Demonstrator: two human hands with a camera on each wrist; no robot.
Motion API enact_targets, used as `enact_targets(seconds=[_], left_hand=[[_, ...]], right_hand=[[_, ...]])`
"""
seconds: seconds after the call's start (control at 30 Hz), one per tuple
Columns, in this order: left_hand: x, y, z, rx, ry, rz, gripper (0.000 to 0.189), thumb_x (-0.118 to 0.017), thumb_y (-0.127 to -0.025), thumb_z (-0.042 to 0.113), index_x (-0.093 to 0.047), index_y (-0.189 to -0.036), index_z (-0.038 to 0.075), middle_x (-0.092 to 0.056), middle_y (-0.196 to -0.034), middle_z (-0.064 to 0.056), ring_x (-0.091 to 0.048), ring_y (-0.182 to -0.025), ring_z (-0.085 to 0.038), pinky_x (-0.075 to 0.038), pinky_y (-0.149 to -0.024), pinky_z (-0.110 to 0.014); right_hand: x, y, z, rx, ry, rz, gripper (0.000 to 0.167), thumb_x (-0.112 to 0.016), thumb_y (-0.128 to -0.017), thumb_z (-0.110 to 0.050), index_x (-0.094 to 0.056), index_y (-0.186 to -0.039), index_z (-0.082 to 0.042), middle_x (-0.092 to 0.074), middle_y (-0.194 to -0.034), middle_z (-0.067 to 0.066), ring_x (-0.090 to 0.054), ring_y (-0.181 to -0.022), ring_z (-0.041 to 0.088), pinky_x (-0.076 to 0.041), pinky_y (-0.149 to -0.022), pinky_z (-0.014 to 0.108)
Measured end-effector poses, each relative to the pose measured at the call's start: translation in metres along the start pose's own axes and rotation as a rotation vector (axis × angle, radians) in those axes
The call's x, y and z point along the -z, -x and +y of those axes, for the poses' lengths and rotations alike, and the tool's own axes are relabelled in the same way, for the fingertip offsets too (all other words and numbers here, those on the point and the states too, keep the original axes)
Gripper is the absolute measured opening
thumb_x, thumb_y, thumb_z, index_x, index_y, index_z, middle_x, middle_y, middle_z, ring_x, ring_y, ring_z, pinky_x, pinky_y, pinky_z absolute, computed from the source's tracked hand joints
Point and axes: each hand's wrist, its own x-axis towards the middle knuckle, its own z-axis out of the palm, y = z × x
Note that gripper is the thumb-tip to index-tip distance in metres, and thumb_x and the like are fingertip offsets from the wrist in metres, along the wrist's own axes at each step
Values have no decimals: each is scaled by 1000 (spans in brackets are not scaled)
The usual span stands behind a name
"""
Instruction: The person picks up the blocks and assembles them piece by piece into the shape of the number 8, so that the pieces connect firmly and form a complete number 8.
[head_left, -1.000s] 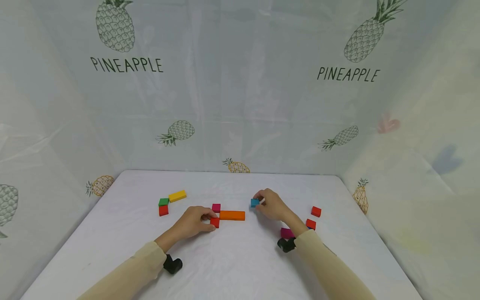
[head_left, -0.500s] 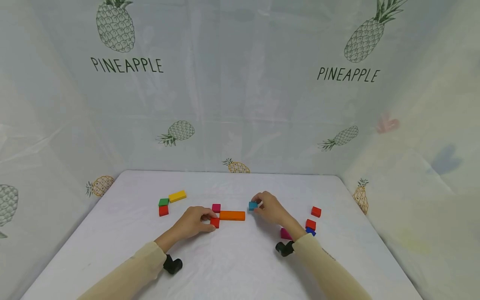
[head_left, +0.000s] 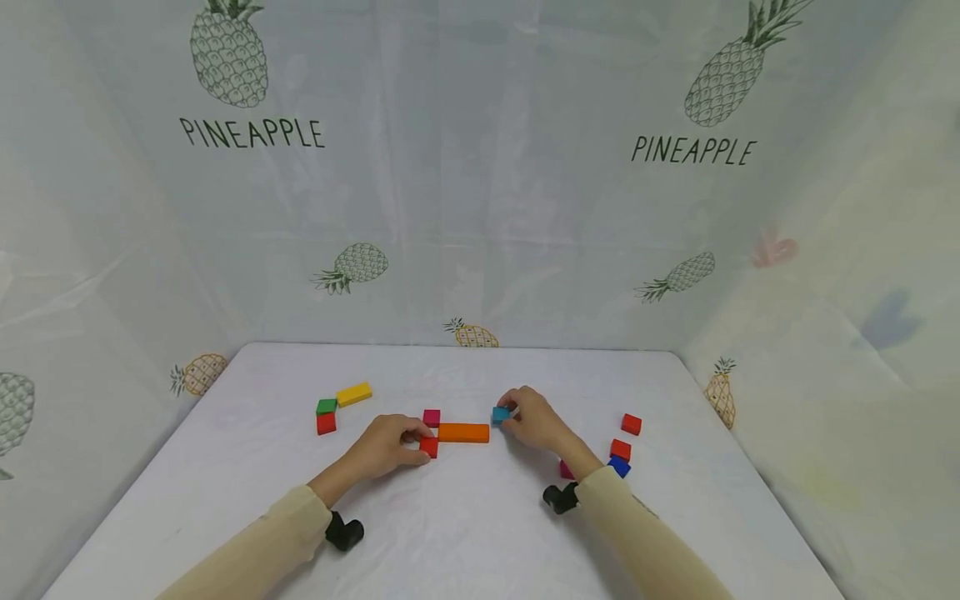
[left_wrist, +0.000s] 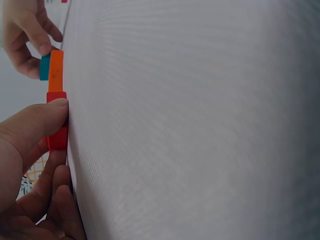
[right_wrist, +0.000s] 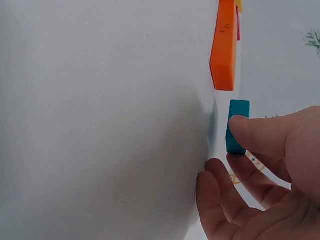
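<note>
My left hand [head_left: 384, 444] pinches a red block [head_left: 429, 447] on the table, at the near left corner of a long orange block [head_left: 463, 432]. Behind that same end stands a magenta block [head_left: 432, 417]. Beyond the orange block's right end, my right hand [head_left: 534, 418] holds a teal block [head_left: 500, 415] between thumb and fingers. In the right wrist view the teal block [right_wrist: 237, 135] hangs slightly above the tabletop, apart from the orange block [right_wrist: 223, 60]. The left wrist view shows my thumb across the red block [left_wrist: 57, 136].
At the left lie a yellow block [head_left: 354, 394], a green block [head_left: 326, 406] and a red block [head_left: 326, 423]. Two red blocks [head_left: 632, 424] and a blue block [head_left: 619, 467] lie at the right. A magenta piece [head_left: 566, 470] is partly behind my right forearm.
My right hand has moved a little left and nearer to me, bringing the teal block closer to the orange block's right end. The left hand stays on the red block.
</note>
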Motion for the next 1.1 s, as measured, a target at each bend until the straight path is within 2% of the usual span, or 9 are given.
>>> enact_targets(seconds=[0.4,1.1], left_hand=[[0,2,1,-22,-5,6,27,-90,-87,23,-78,-111,24,-69,-104,10,-59,-97,-13,-56,-90,-34],[1,1,3,-6,-13,1,28,-90,-87,23,-78,-112,24,-68,-101,10,-59,-97,-14,-55,-89,-34]], right_hand=[[-4,-3,0,1,11,-14,21,-75,-97,-4,-70,-118,-2,-62,-107,11,-58,-89,20,-56,-88,40],[-7,-4,-2,-20,13,-35,23,-77,-97,-6,-70,-118,-3,-62,-109,10,-57,-92,20,-57,-93,42]])
